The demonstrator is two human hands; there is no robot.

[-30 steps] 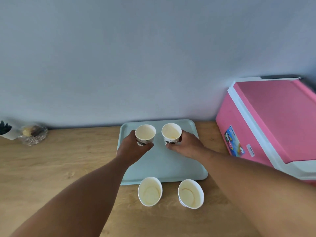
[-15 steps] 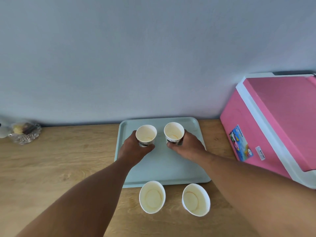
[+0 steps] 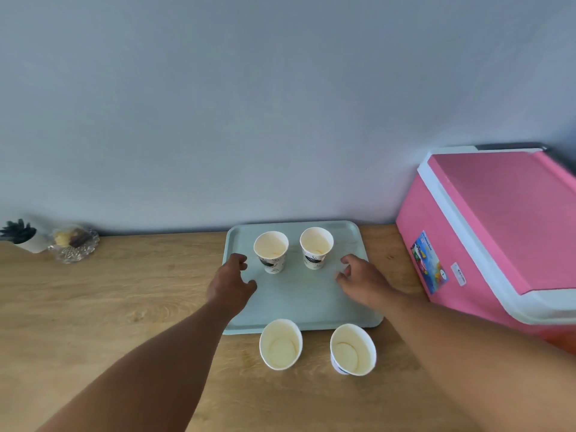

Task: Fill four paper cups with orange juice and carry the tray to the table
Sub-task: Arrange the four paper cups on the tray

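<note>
Far left, against wall: potted plant (image 3: 19,234) in white pot, touching glass dish (image 3: 73,245) holding small wrapped items; wrappers too small to read. Both on wooden counter (image 3: 124,300).

Left of centre: left hand (image 3: 231,280) over left edge of tray (image 3: 299,294), fingers loosely curled, holding nothing, just beside left tray cup (image 3: 271,251) but not touching it.

Centre: pale green tray flat on counter, far edge close to wall. Two paper cups upright on far half of tray, side by side, apart from each other: left tray cup and right tray cup (image 3: 316,247). Dark printed design on both cup walls; no lettering legible. Interiors pale, no orange liquid visible. Two more cups upright on counter just in front of near tray edge: left counter cup (image 3: 281,343) and right counter cup (image 3: 353,349), the latter with blue print at base, unreadable. Both empty.

Right of centre: right hand (image 3: 363,280) over right side of tray, fingers loosely curled, holding nothing, near right tray cup, not touching.

Right: pink cooler (image 3: 498,232) with white trim, lid down, beside tray. Colourful sticker (image 3: 428,261) and small white label (image 3: 458,273) on front face; text too blurred to read.
</note>
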